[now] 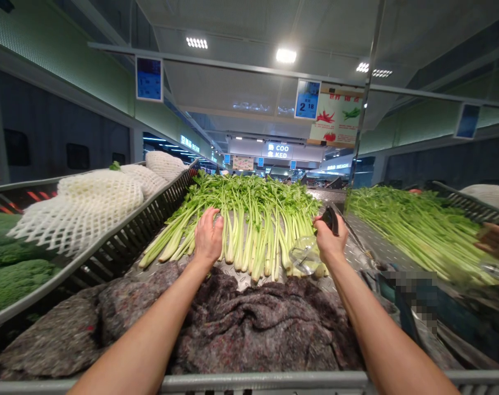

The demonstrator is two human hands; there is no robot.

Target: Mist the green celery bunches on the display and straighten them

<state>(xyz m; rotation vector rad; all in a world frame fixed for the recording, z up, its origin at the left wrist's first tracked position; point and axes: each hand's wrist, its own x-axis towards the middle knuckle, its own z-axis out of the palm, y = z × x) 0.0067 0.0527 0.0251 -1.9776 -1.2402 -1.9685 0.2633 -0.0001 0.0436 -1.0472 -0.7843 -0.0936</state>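
Note:
Pale green celery [257,230] lies spread in a wide layer, leaves toward the back and cut stalk ends toward me. Over the left part of the stalks is my left hand [208,235], its fingers loosely bent and apart, with nothing seen in them. My right hand [331,238] grips a spray bottle [305,254] at the right end of the celery. The bottle has a clear rounded body and a black spray head. In front of the stalk ends, a crumpled grey-brown felt blanket [257,323] lies bunched under my forearms.
At left, a dark crate wall [121,241] separates the celery from broccoli [18,274] and white foam netting [84,203]. A mirrored panel [430,241] on the right reflects the celery. A grey rail [269,382] runs along the front; price signs [308,100] hang above.

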